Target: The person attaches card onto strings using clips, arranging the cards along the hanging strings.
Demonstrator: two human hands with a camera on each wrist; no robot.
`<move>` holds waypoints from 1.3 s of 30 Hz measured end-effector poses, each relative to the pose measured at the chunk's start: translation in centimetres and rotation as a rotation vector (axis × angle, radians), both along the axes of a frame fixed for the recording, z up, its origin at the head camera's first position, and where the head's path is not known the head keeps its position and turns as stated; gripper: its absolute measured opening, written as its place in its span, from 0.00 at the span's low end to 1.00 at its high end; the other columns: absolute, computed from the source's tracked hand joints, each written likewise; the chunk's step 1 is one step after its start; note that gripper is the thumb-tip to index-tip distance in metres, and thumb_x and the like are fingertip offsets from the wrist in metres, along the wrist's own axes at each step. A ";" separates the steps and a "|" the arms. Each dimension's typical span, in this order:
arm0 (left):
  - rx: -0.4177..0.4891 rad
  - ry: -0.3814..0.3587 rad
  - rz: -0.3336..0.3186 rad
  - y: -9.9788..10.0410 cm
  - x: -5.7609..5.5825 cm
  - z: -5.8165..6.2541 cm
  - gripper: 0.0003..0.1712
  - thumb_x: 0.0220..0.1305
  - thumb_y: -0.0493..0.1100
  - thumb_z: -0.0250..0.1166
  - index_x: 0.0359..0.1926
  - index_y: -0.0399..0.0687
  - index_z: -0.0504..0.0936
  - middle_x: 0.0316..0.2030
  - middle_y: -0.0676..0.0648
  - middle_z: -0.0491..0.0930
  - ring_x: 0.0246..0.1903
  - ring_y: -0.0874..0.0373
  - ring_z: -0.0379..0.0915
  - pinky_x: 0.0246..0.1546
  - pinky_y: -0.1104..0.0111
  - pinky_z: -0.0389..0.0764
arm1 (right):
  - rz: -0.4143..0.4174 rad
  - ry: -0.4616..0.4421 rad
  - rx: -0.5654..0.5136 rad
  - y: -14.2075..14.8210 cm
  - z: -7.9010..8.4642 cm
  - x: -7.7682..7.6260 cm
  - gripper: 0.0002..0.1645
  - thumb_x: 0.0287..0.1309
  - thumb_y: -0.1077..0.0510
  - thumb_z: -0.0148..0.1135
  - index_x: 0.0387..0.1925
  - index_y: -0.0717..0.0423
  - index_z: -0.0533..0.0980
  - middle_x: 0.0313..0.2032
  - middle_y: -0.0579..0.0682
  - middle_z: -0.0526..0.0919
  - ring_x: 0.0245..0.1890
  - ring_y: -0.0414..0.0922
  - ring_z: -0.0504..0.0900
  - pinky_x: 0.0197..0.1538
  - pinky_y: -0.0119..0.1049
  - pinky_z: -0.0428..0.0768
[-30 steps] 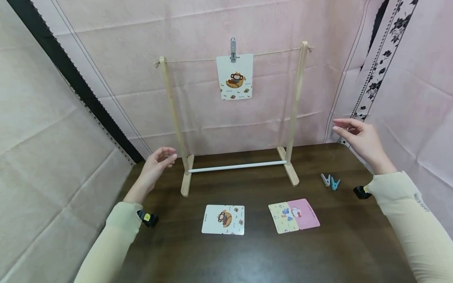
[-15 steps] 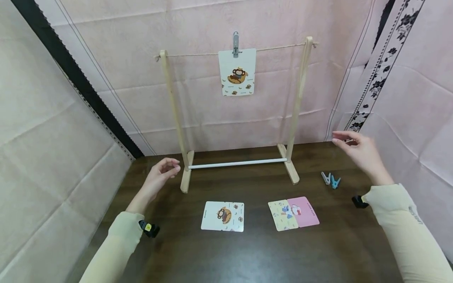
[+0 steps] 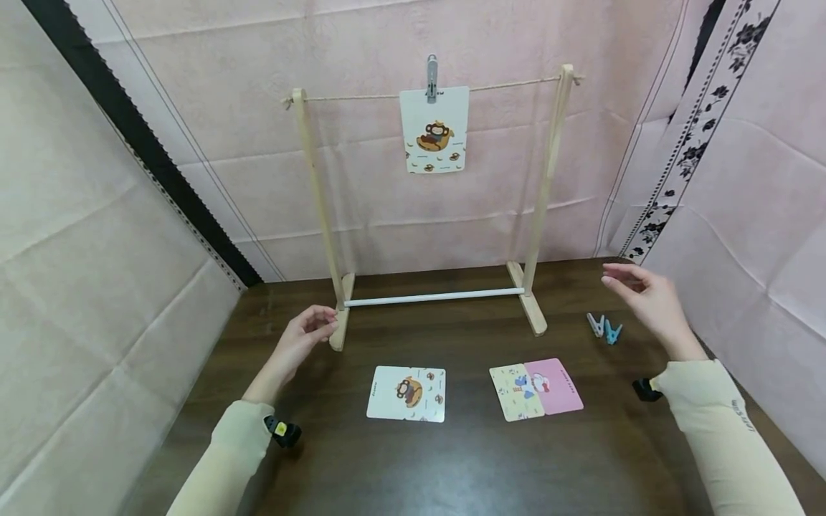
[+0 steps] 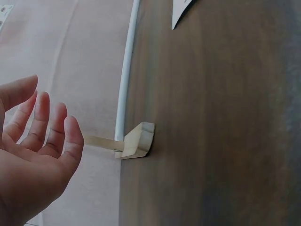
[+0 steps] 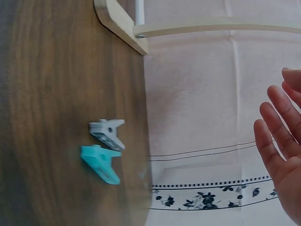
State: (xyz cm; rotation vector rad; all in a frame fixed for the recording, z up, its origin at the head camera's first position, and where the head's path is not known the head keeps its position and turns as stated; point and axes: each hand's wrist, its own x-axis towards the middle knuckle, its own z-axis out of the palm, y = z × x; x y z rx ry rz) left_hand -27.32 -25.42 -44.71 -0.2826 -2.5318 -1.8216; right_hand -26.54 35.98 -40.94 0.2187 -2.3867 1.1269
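Note:
My left hand [image 3: 303, 340] hovers by the left foot of the wooden rack [image 3: 548, 172], fingers loosely bent, holding nothing; the left wrist view shows its palm and separate fingers. On the other side, my right hand [image 3: 648, 301] is held in the air above and right of a grey clothespin [image 5: 108, 133] and a blue clothespin [image 5: 101, 162], also with nothing in it. A white monkey card [image 3: 434, 140] hangs from the rack's string under a grey clip [image 3: 432, 79]. On the table lie a second monkey card [image 3: 406, 394] and a yellow-and-pink card [image 3: 537, 389].
The rack stands at the back of the dark wooden table [image 3: 464, 466], its two posts joined low down by a white bar [image 3: 432, 297]. Pale cloth walls [image 3: 387, 208] enclose the back and both sides. Each wrist wears a small black camera [image 3: 284, 432].
Both hands have come down toward the table, the left also moving slightly right. The cards, clothespins and rack stay where they were; the head view has shifted slightly.

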 end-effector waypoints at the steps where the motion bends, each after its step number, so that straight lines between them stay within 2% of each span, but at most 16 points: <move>1: -0.003 -0.007 0.004 0.0 0.0 -0.1 0.19 0.71 0.39 0.63 0.57 0.34 0.74 0.51 0.36 0.76 0.46 0.54 0.73 0.50 0.56 0.77 | 0.000 -0.004 -0.006 0.0 -0.2 0.0 0.18 0.67 0.54 0.66 0.55 0.57 0.82 0.39 0.25 0.82 0.36 0.22 0.78 0.39 0.16 0.72; 9: -0.020 -0.038 0.001 -0.2 0.5 -1.2 0.20 0.72 0.39 0.63 0.59 0.32 0.73 0.51 0.36 0.76 0.47 0.51 0.72 0.49 0.58 0.77 | -0.005 -0.037 -0.090 -0.1 -1.6 0.5 0.23 0.67 0.52 0.66 0.58 0.60 0.79 0.40 0.25 0.81 0.39 0.22 0.78 0.43 0.14 0.71; 13: -0.023 -0.064 0.008 -0.2 0.6 -1.5 0.19 0.72 0.39 0.62 0.59 0.33 0.73 0.51 0.36 0.76 0.47 0.51 0.72 0.49 0.58 0.77 | -0.031 -0.067 -0.087 -0.2 -2.1 0.7 0.25 0.68 0.49 0.65 0.59 0.61 0.78 0.41 0.26 0.80 0.40 0.22 0.77 0.43 0.14 0.71; 19: -0.034 -0.066 -0.001 0.2 0.5 -1.6 0.18 0.71 0.39 0.63 0.57 0.35 0.74 0.51 0.37 0.76 0.45 0.52 0.72 0.49 0.58 0.77 | -0.074 -0.091 -0.078 -0.1 -2.2 0.8 0.27 0.68 0.47 0.64 0.60 0.61 0.78 0.41 0.27 0.80 0.39 0.21 0.76 0.41 0.15 0.71; 23: -0.053 -0.063 -0.022 0.7 0.5 -1.6 0.21 0.70 0.41 0.66 0.57 0.34 0.74 0.49 0.39 0.78 0.44 0.51 0.74 0.49 0.55 0.77 | -0.076 -0.124 -0.077 0.2 -2.3 1.1 0.27 0.69 0.46 0.63 0.60 0.60 0.77 0.42 0.27 0.80 0.39 0.19 0.75 0.41 0.16 0.71; 30: -0.089 -0.065 -0.044 1.6 0.2 -1.7 0.22 0.69 0.41 0.66 0.59 0.37 0.75 0.50 0.41 0.79 0.43 0.49 0.74 0.49 0.51 0.78 | -0.076 -0.159 -0.088 1.0 -2.4 1.4 0.33 0.68 0.41 0.62 0.61 0.61 0.76 0.41 0.22 0.77 0.40 0.18 0.75 0.41 0.16 0.71; 39: -0.126 -0.048 -0.090 2.7 -0.3 -1.6 0.23 0.68 0.41 0.67 0.59 0.36 0.74 0.50 0.41 0.78 0.44 0.48 0.73 0.47 0.50 0.78 | -0.074 -0.186 -0.057 1.6 -2.7 1.5 0.32 0.68 0.42 0.62 0.61 0.62 0.76 0.39 0.20 0.77 0.38 0.18 0.74 0.39 0.18 0.71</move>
